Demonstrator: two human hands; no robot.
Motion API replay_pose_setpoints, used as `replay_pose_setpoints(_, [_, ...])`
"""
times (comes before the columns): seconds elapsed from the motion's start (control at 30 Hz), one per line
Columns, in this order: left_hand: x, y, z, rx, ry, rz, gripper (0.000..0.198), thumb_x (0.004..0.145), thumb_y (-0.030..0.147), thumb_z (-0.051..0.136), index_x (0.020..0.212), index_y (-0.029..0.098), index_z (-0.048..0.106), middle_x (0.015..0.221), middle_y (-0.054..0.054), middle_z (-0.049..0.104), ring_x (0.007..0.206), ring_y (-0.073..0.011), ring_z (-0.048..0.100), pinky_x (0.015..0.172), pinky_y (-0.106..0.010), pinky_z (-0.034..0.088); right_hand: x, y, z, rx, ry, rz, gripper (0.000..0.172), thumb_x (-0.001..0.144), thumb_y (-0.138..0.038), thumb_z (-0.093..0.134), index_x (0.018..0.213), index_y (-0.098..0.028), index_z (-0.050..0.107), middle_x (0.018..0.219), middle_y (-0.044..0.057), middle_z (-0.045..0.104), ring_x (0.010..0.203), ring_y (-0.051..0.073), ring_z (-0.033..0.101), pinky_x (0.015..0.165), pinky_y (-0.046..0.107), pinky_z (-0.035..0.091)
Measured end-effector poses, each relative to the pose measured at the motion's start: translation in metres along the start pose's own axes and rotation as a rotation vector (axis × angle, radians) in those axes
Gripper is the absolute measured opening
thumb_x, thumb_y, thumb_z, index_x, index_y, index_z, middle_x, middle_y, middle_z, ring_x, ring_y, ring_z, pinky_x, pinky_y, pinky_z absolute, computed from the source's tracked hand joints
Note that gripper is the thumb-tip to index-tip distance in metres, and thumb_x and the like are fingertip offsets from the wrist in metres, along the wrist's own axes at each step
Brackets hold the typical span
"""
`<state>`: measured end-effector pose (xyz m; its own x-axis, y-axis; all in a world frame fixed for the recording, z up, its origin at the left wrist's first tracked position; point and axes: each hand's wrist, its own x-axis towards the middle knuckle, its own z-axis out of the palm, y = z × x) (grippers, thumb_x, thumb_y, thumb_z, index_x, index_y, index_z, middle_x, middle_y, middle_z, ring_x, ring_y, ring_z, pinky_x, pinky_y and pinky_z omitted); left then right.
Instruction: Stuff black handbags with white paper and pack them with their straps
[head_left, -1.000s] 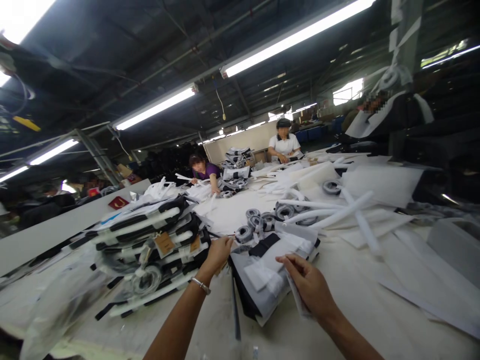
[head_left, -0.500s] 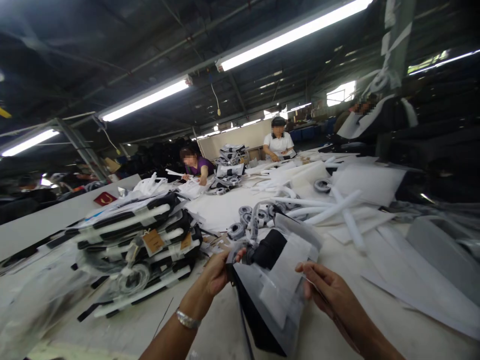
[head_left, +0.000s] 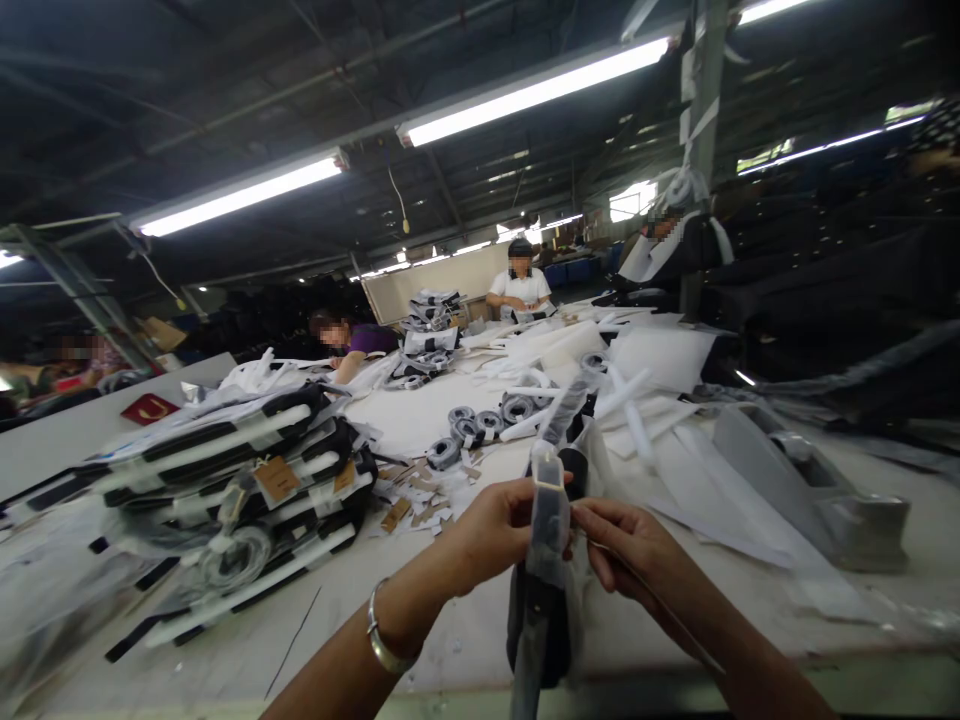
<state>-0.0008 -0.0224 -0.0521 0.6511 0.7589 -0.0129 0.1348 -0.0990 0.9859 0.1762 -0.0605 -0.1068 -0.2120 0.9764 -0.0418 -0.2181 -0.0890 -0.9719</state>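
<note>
A black bag (head_left: 541, 640) stands edge-on in front of me, with pale wrapping paper along its right side. Its strap (head_left: 549, 510), sheathed in clear film and fitted with a pale metal buckle, runs over the upper edge. My left hand (head_left: 487, 535) is closed around the strap just beneath the buckle, thumb and fingers partly behind it. From the other side my right hand (head_left: 637, 555) meets the bag with pinched fingertips. A thin flat strip (head_left: 679, 625) lies along that palm, held by the fingers; its kind cannot be made out.
Wrapped black bags with brown tags (head_left: 277, 482) are stacked at left. Coiled straps (head_left: 466, 430) and cardboard scraps (head_left: 409, 508) lie beyond my hands. A grey tape dispenser (head_left: 817, 490) and white foam sheets (head_left: 727, 490) sit at right. Two co-workers (head_left: 519, 285) work across the table.
The bag has turned from showing its papered face to standing edge-on. My left hand has moved onto the strap, and my right hand has come closer to it. The view has swung right.
</note>
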Motion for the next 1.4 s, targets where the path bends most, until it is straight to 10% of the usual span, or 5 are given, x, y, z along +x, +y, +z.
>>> replay_pose_setpoints(0.2, [-0.013, 0.015, 0.003, 0.533, 0.235, 0.126, 0.01, 0.074, 0.015, 0.067, 0.076, 0.023, 0.073, 0.071, -0.004, 0.063, 0.076, -0.0216, 0.056, 0.069, -0.029, 0.04, -0.012, -0.002, -0.002, -0.099, 0.084, -0.119, 0.049, 0.086, -0.062, 0.063, 0.102, -0.017, 0.071, 0.055, -0.002, 0.06, 0.041, 0.008, 0.044, 0.039, 0.019, 0.03])
replay_pose_setpoints(0.37, [-0.043, 0.042, 0.003, 0.853, 0.369, 0.201, 0.014, 0.083, 0.026, 0.066, 0.069, 0.026, 0.07, 0.073, -0.005, 0.065, 0.078, -0.0222, 0.056, 0.072, -0.031, 0.037, -0.031, -0.005, 0.001, 0.021, 0.147, -0.193, 0.051, 0.076, -0.051, 0.079, 0.118, -0.023, 0.069, 0.092, 0.004, 0.073, 0.084, 0.02, 0.069, 0.076, 0.03, 0.055])
replay_pose_setpoints(0.7, [-0.052, 0.022, 0.009, -0.141, 0.229, 0.144, 0.026, 0.087, 0.033, 0.069, 0.109, 0.022, 0.075, 0.108, -0.007, 0.075, 0.093, -0.0204, 0.068, 0.096, -0.035, 0.047, -0.046, 0.006, 0.012, 0.413, 0.004, -0.324, 0.027, 0.088, -0.041, 0.069, 0.107, -0.024, 0.077, 0.123, 0.01, 0.071, 0.118, 0.029, 0.064, 0.108, 0.047, 0.046])
replay_pose_setpoints(1.03, [-0.041, 0.007, 0.017, 0.382, 0.48, 0.5, 0.019, 0.081, 0.03, 0.078, 0.1, 0.03, 0.079, 0.102, -0.004, 0.077, 0.087, -0.0215, 0.07, 0.082, -0.03, 0.055, -0.033, 0.004, 0.016, -0.252, 0.4, -0.639, 0.023, 0.088, -0.043, 0.066, 0.094, -0.023, 0.077, 0.087, 0.004, 0.072, 0.065, 0.016, 0.059, 0.061, 0.027, 0.051])
replay_pose_setpoints(1.4, [-0.036, -0.002, 0.021, 0.153, 0.396, 0.476, 0.02, 0.089, 0.028, 0.069, 0.107, 0.029, 0.077, 0.096, -0.003, 0.077, 0.064, -0.0126, 0.07, 0.047, -0.017, 0.05, -0.037, 0.002, 0.018, -0.148, 0.264, -0.559, 0.033, 0.098, -0.046, 0.051, 0.091, -0.019, 0.067, 0.052, -0.006, 0.04, 0.046, 0.009, 0.035, 0.047, 0.023, 0.03])
